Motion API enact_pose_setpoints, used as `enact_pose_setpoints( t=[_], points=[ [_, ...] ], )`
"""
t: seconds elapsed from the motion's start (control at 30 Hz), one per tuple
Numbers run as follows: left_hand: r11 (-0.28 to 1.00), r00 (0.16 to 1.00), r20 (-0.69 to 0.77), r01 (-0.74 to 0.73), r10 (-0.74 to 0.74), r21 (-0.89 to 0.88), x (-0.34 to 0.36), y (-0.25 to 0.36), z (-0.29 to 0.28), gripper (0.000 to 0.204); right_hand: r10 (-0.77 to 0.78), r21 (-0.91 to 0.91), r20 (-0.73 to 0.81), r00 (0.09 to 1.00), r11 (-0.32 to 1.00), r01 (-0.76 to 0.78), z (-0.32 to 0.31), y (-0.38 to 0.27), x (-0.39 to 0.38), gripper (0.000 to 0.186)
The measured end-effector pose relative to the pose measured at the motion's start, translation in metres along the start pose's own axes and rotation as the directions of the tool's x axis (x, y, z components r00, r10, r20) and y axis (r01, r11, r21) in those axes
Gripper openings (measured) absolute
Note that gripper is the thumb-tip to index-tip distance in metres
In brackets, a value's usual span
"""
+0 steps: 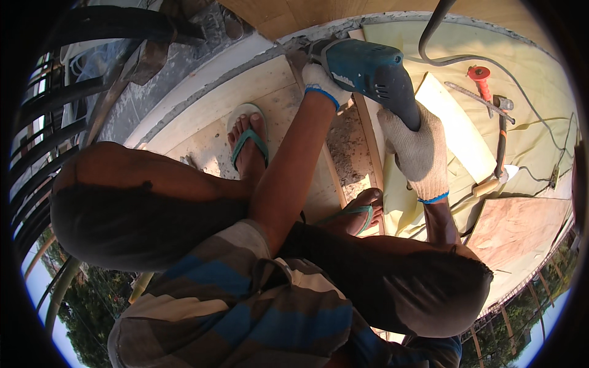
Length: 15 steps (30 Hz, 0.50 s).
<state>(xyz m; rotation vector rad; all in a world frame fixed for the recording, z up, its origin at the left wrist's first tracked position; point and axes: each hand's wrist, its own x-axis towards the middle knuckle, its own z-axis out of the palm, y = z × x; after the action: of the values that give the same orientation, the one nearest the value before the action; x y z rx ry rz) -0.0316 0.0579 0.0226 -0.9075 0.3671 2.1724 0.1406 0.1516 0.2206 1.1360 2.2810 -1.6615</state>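
1. Both gloved hands are clamped on the blue power drill (368, 73): the left hand (323, 83) braces its nose, the right hand (417, 150) wraps its rear grip.
2. Drilling looks under way, with the drill's tip at the grey concrete edge (245, 58).
3. The next move likely needs steady pressure along the drill.
4. Right of the drill, a hammer (500, 144) and a red-handled tool (480, 80) crowd the sheet; open room lies below it.

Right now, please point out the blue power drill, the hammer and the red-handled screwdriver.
blue power drill (368, 70): head view, on its blue body.
hammer (501, 144): head view, on the dark middle of its handle.
red-handled screwdriver (479, 74): head view, on its red handle.
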Motion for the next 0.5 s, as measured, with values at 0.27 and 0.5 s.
enact_pose_setpoints(
  t=[0.27,0.5],
  points=[
    [0.999,0.999,-0.051,-0.014,0.016,0.044,0.0015,0.0,0.0023,0.051,-0.058,0.068,-0.046,0.997,0.996,0.061,0.0045,0.0048,0.0054,0.036],
    [0.996,0.993,-0.121,-0.005,0.016,0.089,0.0042,0.0035,0.0008,0.053,-0.05,0.081,-0.036,0.998,0.995,0.053,0.0029,-0.0007,0.0065,0.04]
  ],
)
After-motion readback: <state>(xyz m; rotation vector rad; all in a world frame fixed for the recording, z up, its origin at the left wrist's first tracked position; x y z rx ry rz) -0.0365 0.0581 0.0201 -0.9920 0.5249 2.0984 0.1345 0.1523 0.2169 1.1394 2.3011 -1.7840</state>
